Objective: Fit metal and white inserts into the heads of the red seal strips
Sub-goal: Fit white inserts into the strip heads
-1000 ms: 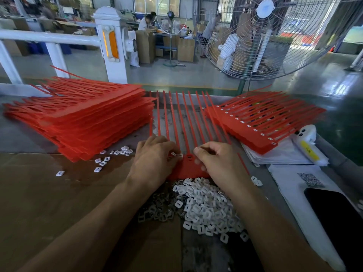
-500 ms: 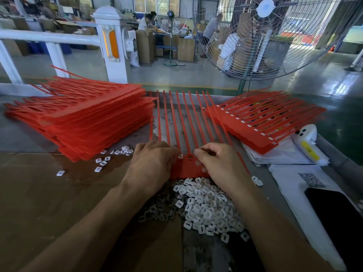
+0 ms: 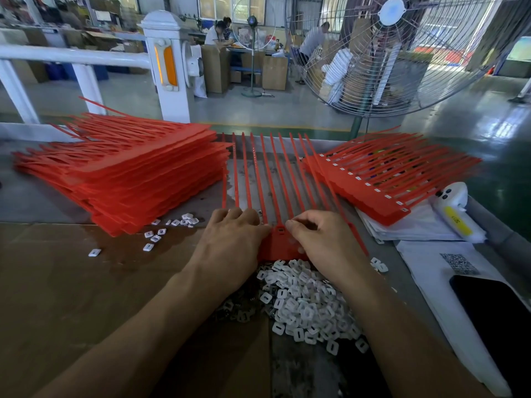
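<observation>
A comb of red seal strips [image 3: 264, 173] lies in the middle, tails pointing away and heads [image 3: 279, 245] near me. My left hand [image 3: 230, 242] covers the left heads, its curled fingers and thumb holding the comb down. My right hand [image 3: 319, 239] is curled beside it. Its thumb and forefinger pinch together at one head, over a small insert mostly hidden by the fingertips. A heap of white inserts [image 3: 304, 303] lies just below the heads, with dark metal inserts [image 3: 234, 310] to its left, partly under my left forearm.
A tall stack of red strip combs [image 3: 129, 173] lies at the left, with loose white inserts [image 3: 156, 238] at its foot. A lower stack [image 3: 373, 179] lies at the right on papers. A phone [image 3: 500, 317] and a white device [image 3: 457, 214] lie far right. A big fan [image 3: 393, 53] stands behind.
Both hands stayed at the strip heads. The left hand slid slightly right toward the right hand's fingertips, and the white insert seen between them earlier is now covered.
</observation>
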Motion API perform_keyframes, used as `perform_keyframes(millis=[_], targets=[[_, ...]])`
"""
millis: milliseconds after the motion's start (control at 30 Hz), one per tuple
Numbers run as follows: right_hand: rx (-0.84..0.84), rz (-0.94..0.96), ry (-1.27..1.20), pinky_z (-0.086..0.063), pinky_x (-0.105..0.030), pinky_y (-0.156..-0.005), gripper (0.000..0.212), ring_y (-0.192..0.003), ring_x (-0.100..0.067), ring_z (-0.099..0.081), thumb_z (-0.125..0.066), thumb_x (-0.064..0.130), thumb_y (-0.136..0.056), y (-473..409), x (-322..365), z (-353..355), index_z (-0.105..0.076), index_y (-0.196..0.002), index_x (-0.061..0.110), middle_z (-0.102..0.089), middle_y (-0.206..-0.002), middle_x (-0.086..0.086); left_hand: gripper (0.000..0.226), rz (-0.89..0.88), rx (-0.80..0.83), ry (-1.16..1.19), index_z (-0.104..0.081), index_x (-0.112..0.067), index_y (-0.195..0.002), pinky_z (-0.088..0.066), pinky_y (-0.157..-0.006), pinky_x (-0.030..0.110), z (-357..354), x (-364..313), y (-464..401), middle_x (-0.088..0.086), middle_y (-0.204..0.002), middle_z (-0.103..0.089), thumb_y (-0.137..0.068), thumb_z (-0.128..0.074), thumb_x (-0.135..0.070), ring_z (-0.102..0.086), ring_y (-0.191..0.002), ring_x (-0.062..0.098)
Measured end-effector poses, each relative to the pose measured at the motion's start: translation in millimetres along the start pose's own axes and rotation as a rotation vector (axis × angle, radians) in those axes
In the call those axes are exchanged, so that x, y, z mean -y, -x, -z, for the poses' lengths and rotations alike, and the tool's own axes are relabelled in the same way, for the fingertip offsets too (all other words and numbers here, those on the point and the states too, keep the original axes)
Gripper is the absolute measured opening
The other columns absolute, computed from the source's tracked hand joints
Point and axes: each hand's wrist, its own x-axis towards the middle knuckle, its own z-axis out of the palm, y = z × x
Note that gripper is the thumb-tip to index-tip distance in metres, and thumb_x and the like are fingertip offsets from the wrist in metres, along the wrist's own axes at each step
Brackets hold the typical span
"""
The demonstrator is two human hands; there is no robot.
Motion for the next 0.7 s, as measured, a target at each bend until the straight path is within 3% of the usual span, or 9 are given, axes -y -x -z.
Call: perform_keyframes(millis=[133, 333, 467, 600, 700], targets=[[0.031, 0.005, -0.005, -0.044, -0.017, -0.06, 0.015, -0.069, 0.004, -0.067, -0.063, 0.04, -0.099, -1, 0, 3, -0.074, -0.09, 0.033, -0.069, -0.074, 0.026, 0.055, -0.018, 0.02, -0.099, -0.054, -0.033, -0.138, -0.025, -0.109, 0.039, 7, -7, -1, -0.003, -0.133, -0.052, -0.093, -0.023, -0.024, -0.046, -0.125, 0.02], [0.234, 0.083, 0.128, -0.044, -0.019, -0.068, 0.007, -0.077, 0.007, -0.066, -0.071, 0.04, -0.094, -2, 2, 21, -0.076, -0.09, 0.037, -0.071, -0.082, 0.026, 0.037, -0.05, 0.042, -0.159, -0.057, -0.028, -0.133, -0.026, -0.111, 0.038, 5, -9, -6, -0.003, -0.133, -0.051, -0.101, -0.04, -0.023, -0.044, -0.125, 0.02], [0.442, 0.131, 0.161, -0.044, -0.01, -0.058, 0.003, -0.067, 0.005, -0.066, -0.08, 0.032, -0.088, -1, 5, 28, -0.077, -0.087, 0.031, -0.074, -0.079, 0.017, 0.036, -0.058, 0.049, -0.199, -0.058, -0.026, -0.132, -0.029, -0.111, 0.04, 3, -12, -5, -0.002, -0.133, -0.051, -0.101, -0.042, -0.024, -0.045, -0.124, 0.02], [0.489, 0.12, 0.217, -0.046, -0.02, -0.064, 0.006, -0.069, 0.002, -0.066, -0.082, 0.034, -0.085, -2, 3, 26, -0.077, -0.088, 0.032, -0.074, -0.086, 0.013, 0.037, -0.054, 0.049, -0.175, -0.058, -0.025, -0.133, -0.03, -0.111, 0.04, 3, -12, -4, -0.002, -0.134, -0.051, -0.101, -0.039, -0.024, -0.044, -0.125, 0.021], [0.488, 0.119, 0.207, -0.045, -0.017, -0.06, 0.005, -0.065, 0.002, -0.065, -0.081, 0.033, -0.087, -2, 1, 25, -0.076, -0.086, 0.032, -0.074, -0.082, 0.014, 0.038, -0.043, 0.032, -0.121, -0.057, -0.026, -0.134, -0.025, -0.112, 0.039, 3, -11, -3, -0.003, -0.135, -0.051, -0.102, -0.036, -0.024, -0.043, -0.127, 0.02]])
